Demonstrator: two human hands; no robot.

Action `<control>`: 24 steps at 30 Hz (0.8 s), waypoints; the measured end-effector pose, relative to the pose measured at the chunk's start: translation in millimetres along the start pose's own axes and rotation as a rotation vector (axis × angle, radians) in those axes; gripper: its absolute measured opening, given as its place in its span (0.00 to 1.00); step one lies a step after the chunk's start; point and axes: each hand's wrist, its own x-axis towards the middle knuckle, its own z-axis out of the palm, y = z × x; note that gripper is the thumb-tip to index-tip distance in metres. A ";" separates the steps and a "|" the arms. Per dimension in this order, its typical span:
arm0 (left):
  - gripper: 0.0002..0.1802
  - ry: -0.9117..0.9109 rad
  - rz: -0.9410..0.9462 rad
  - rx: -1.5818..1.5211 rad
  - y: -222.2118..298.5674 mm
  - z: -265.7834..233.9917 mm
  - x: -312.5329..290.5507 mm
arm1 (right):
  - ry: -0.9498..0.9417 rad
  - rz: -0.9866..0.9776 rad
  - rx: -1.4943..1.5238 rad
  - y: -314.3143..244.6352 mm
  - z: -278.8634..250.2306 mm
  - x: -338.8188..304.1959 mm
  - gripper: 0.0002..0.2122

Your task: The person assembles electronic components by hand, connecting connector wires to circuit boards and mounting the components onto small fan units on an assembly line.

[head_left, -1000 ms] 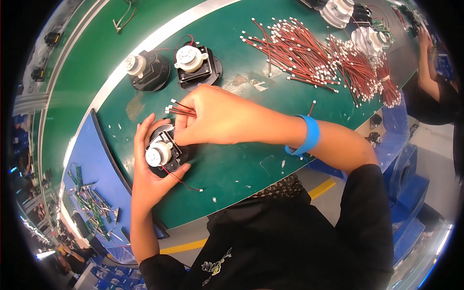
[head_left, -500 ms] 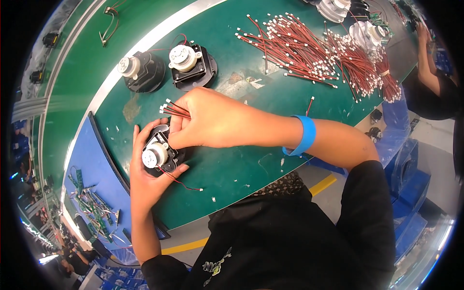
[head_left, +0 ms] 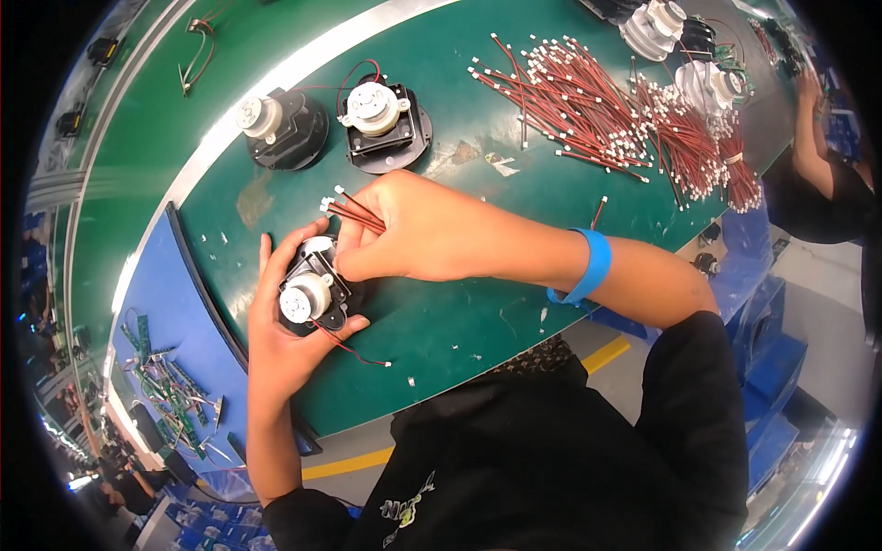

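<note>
- Motor unit (head_left: 305, 298) near the green counter's (head_left: 441, 340) close edge; left grip (head_left: 279, 351) wrapped round it. Could tilt if that hold loosens under right-hand pressure.
- Right grip (head_left: 404, 231) closed over slim red-and-black leads (head_left: 356, 217), fingertips at the unit; what they pinch, cannot tell. Leads could slip should fingers relax.
- Beyond: two similar units (head_left: 375, 110), matte black housings, smooth white drums.
- Farther right: tangled lead heap (head_left: 588, 119), blocky white plugs.

Seen from head height, looking steeply down through a wide fisheye, fairly near the green tabletop (head_left: 450, 317) at mid-frame, black at the corners
</note>
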 end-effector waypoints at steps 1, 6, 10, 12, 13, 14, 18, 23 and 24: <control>0.49 -0.008 -0.002 0.002 0.9 0.7 0.9 | 0.005 -0.004 -0.008 2.6 -0.7 0.7 0.08; 0.48 -0.035 -0.011 -0.002 3.7 -1.8 5.4 | -0.030 -0.023 0.021 2.3 -3.1 3.2 0.09; 0.47 -0.031 -0.027 0.012 2.0 -3.4 2.8 | 0.054 -0.187 -0.258 -16.6 0.4 -10.7 0.08; 0.46 -0.024 -0.001 0.043 1.4 -4.9 2.9 | 0.157 -0.357 -0.415 -13.3 4.0 -10.6 0.08; 0.45 -0.032 0.014 0.077 0.7 -5.4 2.4 | 0.264 -0.525 -0.552 -13.4 5.1 -10.2 0.08; 0.45 -0.005 0.017 0.069 -0.1 -5.4 2.0 | 0.313 -0.545 -0.510 -15.4 3.3 -12.5 0.11; 0.47 0.074 0.101 0.165 -5.6 -14.5 1.8 | 0.571 -0.717 -0.297 -36.3 -8.2 -19.9 0.15; 0.49 0.409 0.011 -0.005 -14.4 -20.0 -5.7 | 0.811 -0.431 -0.520 -60.2 -28.3 -26.7 0.13; 0.49 0.444 0.016 -0.004 -13.9 -19.9 -2.6 | 0.739 -0.301 -0.442 -68.8 -27.1 -29.1 0.18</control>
